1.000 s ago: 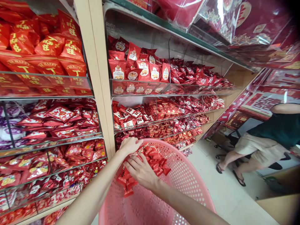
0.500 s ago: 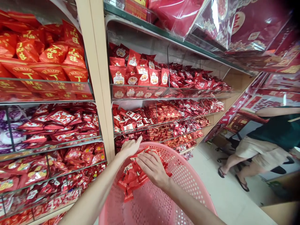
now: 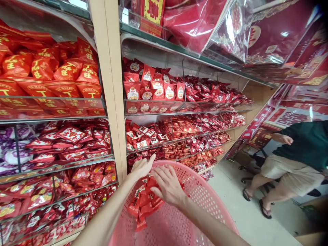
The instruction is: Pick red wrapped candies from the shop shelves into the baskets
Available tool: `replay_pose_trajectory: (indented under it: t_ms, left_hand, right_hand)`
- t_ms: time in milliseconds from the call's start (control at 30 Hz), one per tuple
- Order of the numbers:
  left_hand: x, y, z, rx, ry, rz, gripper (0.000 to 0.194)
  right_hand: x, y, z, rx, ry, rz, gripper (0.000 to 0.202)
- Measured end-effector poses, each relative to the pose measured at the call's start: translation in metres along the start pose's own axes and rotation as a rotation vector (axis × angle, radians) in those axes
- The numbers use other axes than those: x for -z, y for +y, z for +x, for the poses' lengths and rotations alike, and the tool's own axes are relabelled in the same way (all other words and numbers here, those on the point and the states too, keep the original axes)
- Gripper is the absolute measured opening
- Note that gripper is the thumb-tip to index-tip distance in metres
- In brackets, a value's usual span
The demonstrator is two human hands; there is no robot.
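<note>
A pink perforated plastic basket point(image 3: 176, 225) fills the lower middle of the view. Inside, near its far left side, lies a heap of red snack packets point(image 3: 143, 206) with dark and white print. My left hand point(image 3: 141, 168) is at the basket's far left rim, one finger stretched out and the others partly hidden. Over the heap, my right hand point(image 3: 167, 184) is open, its fingers extended and slightly spread, palm down and touching or just above the packets. The undersides of both hands are hidden.
Shelves of red candy packets point(image 3: 143, 135) rise beyond the basket, with larger orange-red bags point(image 3: 51, 68) at left. A wooden upright point(image 3: 112, 85) divides them. A glass shelf point(image 3: 179, 42) juts out overhead. At right a person point(image 3: 294, 160) stands on the tiled floor point(image 3: 230, 198).
The view has tilted up slightly, so the shelves sit lower. My right hand's fingers have spread and its thumb shows. The person at right has shifted, and a hand of theirs now shows.
</note>
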State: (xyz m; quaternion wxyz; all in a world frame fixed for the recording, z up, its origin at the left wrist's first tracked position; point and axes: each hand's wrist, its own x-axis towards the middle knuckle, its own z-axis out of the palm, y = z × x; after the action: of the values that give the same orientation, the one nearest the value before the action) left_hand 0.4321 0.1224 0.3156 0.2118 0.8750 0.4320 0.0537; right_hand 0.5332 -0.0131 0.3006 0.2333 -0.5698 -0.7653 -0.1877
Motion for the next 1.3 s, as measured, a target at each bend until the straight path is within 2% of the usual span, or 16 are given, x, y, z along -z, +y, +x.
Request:
replay_pose_trajectory:
  t_ms: [100,200,300,400,533,667,833,967,1033,1133,1233,1300]
  left_hand:
    - [0.003,-0.01,-0.003,-0.006,-0.022,-0.014,0.084]
    - [0.005,-0.019,-0.005,0.024,-0.038,-0.022,0.087]
    - [0.006,-0.025,-0.005,0.051,-0.027,-0.048,0.087]
    - [0.007,-0.026,-0.004,0.069,-0.03,-0.067,0.088]
    - [0.009,-0.026,-0.003,0.04,-0.04,-0.075,0.088]
    - [0.009,-0.027,-0.003,0.013,-0.043,-0.071,0.088]
    - [0.008,-0.03,-0.002,0.003,-0.032,-0.093,0.086]
    - [0.01,-0.03,-0.002,0.039,-0.047,-0.086,0.086]
    - [0.012,-0.029,-0.002,0.035,-0.042,-0.094,0.085]
    - [0.013,-0.028,-0.001,0.003,-0.035,-0.117,0.084]
    - [0.013,-0.026,-0.001,0.011,-0.04,-0.103,0.086]
    - [0.012,-0.026,-0.001,0.031,-0.041,-0.098,0.088]
  right_hand:
    - [0.026,0.012,0.042,-0.044,0.084,0.04,0.033]
    - [0.036,0.025,0.099,-0.141,0.137,0.003,0.026]
    - [0.021,0.034,0.155,-0.205,0.037,-0.042,0.026]
    - [-0.006,0.039,0.194,-0.277,-0.118,-0.048,0.033]
    - [-0.035,0.041,0.218,-0.287,-0.182,-0.015,0.037]
    - [-0.046,0.046,0.229,-0.319,-0.172,0.051,0.03]
    - [-0.043,0.061,0.233,-0.395,-0.07,0.212,0.023]
    - [-0.025,0.065,0.217,-0.472,0.021,0.392,0.024]
    - [-0.008,0.059,0.198,-0.548,0.084,0.708,0.025]
    - [0.023,0.045,0.156,-0.645,0.146,1.301,0.029]
    - [0.047,0.034,0.107,-0.713,0.078,1.569,0.026]
    - [0.052,0.033,0.074,-0.796,0.018,1.644,0.023]
